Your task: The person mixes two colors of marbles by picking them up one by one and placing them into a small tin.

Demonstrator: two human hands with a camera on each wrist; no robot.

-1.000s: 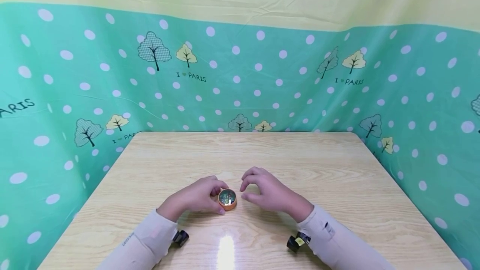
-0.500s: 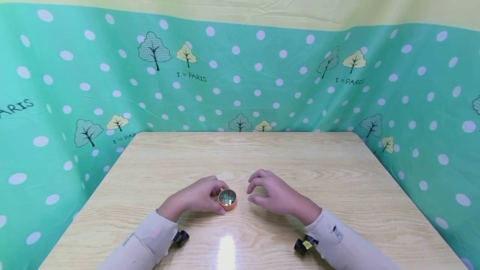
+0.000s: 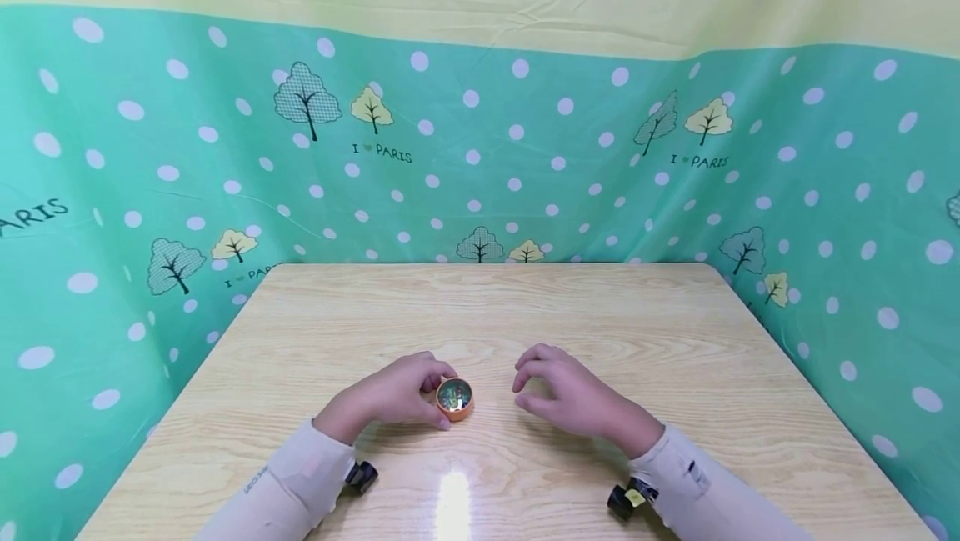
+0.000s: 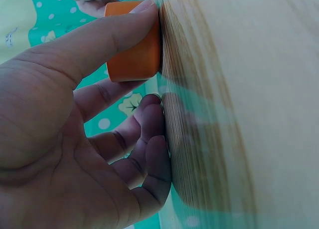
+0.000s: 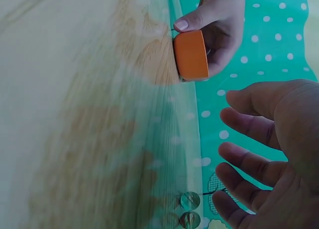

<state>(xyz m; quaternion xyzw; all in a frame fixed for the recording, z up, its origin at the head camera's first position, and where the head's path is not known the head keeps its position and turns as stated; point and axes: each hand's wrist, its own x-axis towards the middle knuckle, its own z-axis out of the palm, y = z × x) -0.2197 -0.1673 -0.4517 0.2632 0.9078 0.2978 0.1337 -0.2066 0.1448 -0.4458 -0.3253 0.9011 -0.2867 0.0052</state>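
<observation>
A small round orange container (image 3: 454, 399), with a shiny dark top flecked with colour, stands on the table. My left hand (image 3: 397, 391) grips it from the left, thumb on the near side and forefinger behind. In the left wrist view, the thumb lies along the orange wall (image 4: 134, 59) while the other fingers curl down at the tabletop. My right hand (image 3: 566, 395) is apart from it to the right, its fingers loosely bent around nothing. Two clear glass marbles (image 5: 190, 200) show beyond the right fingertips in the right wrist view; the head view does not show them.
The light wood table (image 3: 480, 308) reaches back to a green polka-dot cloth (image 3: 517, 182) hung behind and along both sides. A dark wrist camera sits under each sleeve, the left one (image 3: 362, 477) and the right one (image 3: 624, 501) low over the table.
My right hand has drawn away to the right and slightly nearer, widening the gap to the orange container. The left hand and the container have stayed in place.
</observation>
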